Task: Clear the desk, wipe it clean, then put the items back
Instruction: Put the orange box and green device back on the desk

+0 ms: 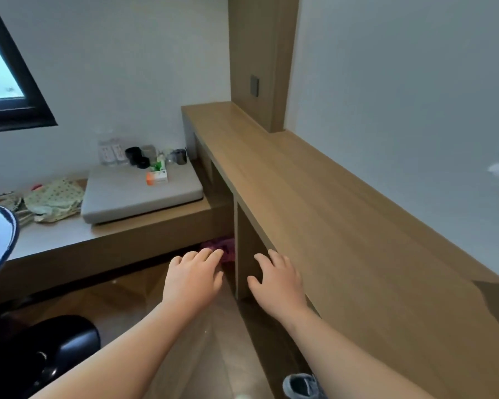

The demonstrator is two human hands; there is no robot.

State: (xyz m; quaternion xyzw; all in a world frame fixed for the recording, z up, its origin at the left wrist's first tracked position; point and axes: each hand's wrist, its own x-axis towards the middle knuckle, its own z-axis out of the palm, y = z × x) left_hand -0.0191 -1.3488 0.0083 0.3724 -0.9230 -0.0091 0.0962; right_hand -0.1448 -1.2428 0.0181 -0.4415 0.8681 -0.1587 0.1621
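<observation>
Both hands empty, fingers loosely spread: left hand [192,279] and right hand [277,286] reach forward side by side, palms down, above the floor.
Right hand hovers just beside the front edge of the wooden desk [314,197], which runs along the wall; left hand is near a pink cloth [222,250] under the low bench [127,234]; on the bench a grey cushion [133,197] carries, along its far edge, an orange-and-white box [157,177] and black cups [136,158]; a patterned cloth [55,201] lies at the cushion's left edge.
</observation>
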